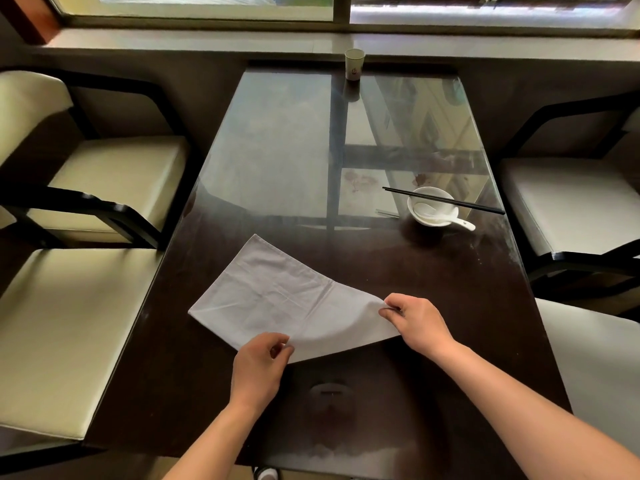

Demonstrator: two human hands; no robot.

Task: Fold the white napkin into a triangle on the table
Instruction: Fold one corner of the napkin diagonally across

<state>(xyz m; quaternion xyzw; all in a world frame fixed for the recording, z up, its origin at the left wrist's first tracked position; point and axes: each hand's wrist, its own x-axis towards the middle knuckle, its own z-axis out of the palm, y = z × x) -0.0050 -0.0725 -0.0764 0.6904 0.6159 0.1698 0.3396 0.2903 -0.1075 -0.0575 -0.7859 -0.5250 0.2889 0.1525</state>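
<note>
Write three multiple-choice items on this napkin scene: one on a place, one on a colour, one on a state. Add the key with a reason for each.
1. Where does the paper cup stand?
A) at the far end of the table, near the window
B) at the table's near edge
C) on a chair seat

2. What colour are the chopsticks lying across the bowl?
A) white
B) black
C) red

3. How is the napkin held?
A) lying untouched
B) gripped by one hand only
C) pinched by both hands

Key:
1 A: the cup sits at the far end, just below the window sill.
2 B: the dark pair spans the white bowl's rim.
3 C: the left hand pinches the near corner, and the right hand pinches the right corner.
</note>
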